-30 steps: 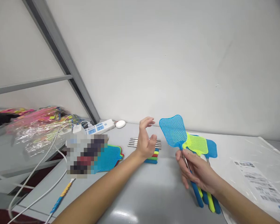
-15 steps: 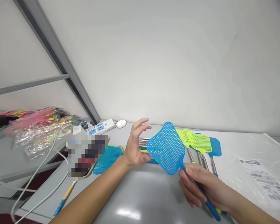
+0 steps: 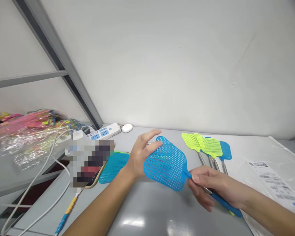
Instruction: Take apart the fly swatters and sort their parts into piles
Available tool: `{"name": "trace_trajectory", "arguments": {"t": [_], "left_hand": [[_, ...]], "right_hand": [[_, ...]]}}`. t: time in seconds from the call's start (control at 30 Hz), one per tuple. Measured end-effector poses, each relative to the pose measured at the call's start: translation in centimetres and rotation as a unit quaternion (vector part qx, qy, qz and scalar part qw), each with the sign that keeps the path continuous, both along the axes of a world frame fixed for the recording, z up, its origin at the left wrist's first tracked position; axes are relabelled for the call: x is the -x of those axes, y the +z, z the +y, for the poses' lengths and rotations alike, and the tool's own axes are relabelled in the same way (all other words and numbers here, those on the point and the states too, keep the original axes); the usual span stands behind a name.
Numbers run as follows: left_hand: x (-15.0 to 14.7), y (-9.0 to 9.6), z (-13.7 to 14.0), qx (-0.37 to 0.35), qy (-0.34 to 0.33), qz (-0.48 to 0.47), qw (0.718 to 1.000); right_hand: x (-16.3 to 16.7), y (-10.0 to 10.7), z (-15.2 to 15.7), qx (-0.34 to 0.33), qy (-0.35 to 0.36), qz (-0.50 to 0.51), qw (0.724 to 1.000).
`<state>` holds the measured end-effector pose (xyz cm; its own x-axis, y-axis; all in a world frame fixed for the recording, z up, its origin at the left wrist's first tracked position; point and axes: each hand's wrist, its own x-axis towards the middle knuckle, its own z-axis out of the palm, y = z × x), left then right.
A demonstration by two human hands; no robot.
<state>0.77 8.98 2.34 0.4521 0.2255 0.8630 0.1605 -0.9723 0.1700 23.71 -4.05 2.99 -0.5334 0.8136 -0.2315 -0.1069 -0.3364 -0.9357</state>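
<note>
A blue fly swatter [image 3: 168,164] with a perforated square head is held above the grey table, head to the left. My right hand [image 3: 211,185] grips its metal shaft just below the neck, and the blue handle runs beneath the palm. At the head's left edge is my left hand [image 3: 142,152], curled round that side with fingers over the upper corner; its thumb is hidden behind the mesh. More swatters lie at right: yellow-green ones [image 3: 210,147] overlapping, and a blue one [image 3: 225,150] beside them. Another stack of swatter heads [image 3: 114,167], teal-blue on top, rests left of my left hand.
A power strip [image 3: 104,132] and a white oval device [image 3: 127,128] sit by the wall. A phone [image 3: 95,180], partly blurred out, lies at left near white cables [image 3: 52,154]. Plastic-wrapped colourful goods [image 3: 36,131] are farther left. A labelled plastic bag [image 3: 272,177] covers the right side.
The swatter head has come left and tilted lower against my left hand, whose spread fingers have closed in on its edge. My right hand keeps its grip on the shaft.
</note>
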Motion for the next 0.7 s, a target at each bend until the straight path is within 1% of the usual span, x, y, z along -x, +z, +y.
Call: {"name": "trace_trajectory", "arguments": {"t": [0.07,0.13,0.17,0.2,0.23,0.27,0.3,0.33,0.37,0.4,0.43,0.5,0.53,0.57,0.6,0.63,0.7], "left_hand": [[0.2,0.3,0.0,-0.012,-0.003,-0.009,1.000],[0.2,0.6,0.0,-0.010,-0.029,-0.023,0.999],[0.1,0.7,-0.1,0.000,-0.040,-0.031,0.999],[0.0,0.8,-0.2,0.014,-0.045,-0.038,0.998],[-0.2,0.8,-0.3,0.033,-0.043,-0.045,0.998],[-0.4,0.9,-0.5,0.060,-0.033,-0.050,0.996],[-0.6,1.0,-0.8,0.098,-0.017,-0.048,0.994],[-0.8,1.2,-1.0,0.151,-0.001,-0.038,0.988],[-1.1,1.3,-1.2,0.219,0.010,-0.021,0.976],[-1.3,1.4,-1.3,0.297,0.013,-0.004,0.955],[-1.5,1.5,-1.5,0.383,0.004,0.007,0.924],[-2.0,1.6,-1.6,0.544,-0.052,-0.004,0.837],[-2.3,1.6,-1.7,0.604,-0.083,-0.023,0.792],[-2.5,1.5,-1.7,0.645,-0.106,-0.041,0.756],[-2.7,1.4,-1.7,0.670,-0.115,-0.058,0.731],[-2.8,1.3,-1.7,0.682,-0.112,-0.069,0.720],[-3.1,1.0,-1.5,0.687,-0.099,-0.079,0.716]], "right_hand": [[0.1,0.6,0.0,-0.031,-0.003,-0.046,0.998],[0.1,1.1,0.0,-0.058,-0.004,-0.115,0.992],[0.1,1.3,0.0,-0.078,-0.010,-0.163,0.984],[0.1,1.6,0.1,-0.108,-0.021,-0.220,0.969],[0.0,1.7,0.2,-0.151,-0.037,-0.281,0.947],[-0.2,1.8,0.5,-0.204,-0.056,-0.340,0.916],[-0.5,1.8,0.8,-0.263,-0.077,-0.393,0.878],[-0.9,1.7,1.1,-0.322,-0.100,-0.438,0.833],[-1.3,1.4,1.4,-0.377,-0.121,-0.473,0.787],[-1.9,1.0,1.8,-0.425,-0.143,-0.502,0.739],[-2.4,0.5,2.1,-0.469,-0.162,-0.527,0.690],[-3.5,-0.7,2.5,-0.543,-0.188,-0.563,0.594],[-4.1,-1.3,2.7,-0.570,-0.192,-0.575,0.554],[-4.5,-2.0,2.9,-0.593,-0.194,-0.581,0.522],[-4.9,-2.6,3.0,-0.612,-0.193,-0.582,0.500],[-5.3,-3.2,3.1,-0.624,-0.189,-0.580,0.489],[-5.8,-4.2,3.3,-0.631,-0.177,-0.576,0.488]]}}
